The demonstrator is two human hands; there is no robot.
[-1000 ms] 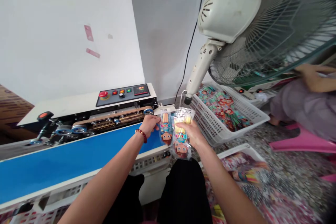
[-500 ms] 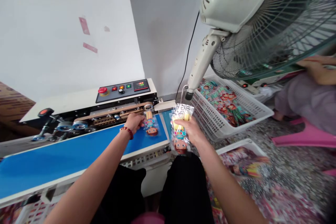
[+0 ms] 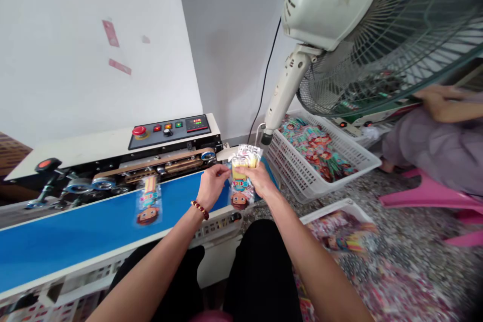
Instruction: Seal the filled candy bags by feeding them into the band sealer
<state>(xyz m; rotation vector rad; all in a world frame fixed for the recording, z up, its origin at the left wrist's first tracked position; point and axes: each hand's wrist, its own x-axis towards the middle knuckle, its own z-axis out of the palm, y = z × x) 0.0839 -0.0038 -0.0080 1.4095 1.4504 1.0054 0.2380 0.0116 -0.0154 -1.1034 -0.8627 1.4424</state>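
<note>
My right hand is closed round a stack of clear plastic packets, printed with a cartoon face and holding yellow sticks. The stack is upright above the right end of the blue conveyor belt. My left hand, with a beaded bracelet at the wrist, pinches the stack's left edge; its fingertips are partly hidden. Further left, a single packet lies on the belt, its top end at the rollers of the band sealing machine.
A standing fan leans in from the upper right. Below it stands a white basket full of colourful packets. Another bin and loose packets lie on the floor. A person in grey sits by a pink stool.
The packet under my left hand was let go and has travelled left along the belt. My left hand has moved right to the stack in my right hand.
</note>
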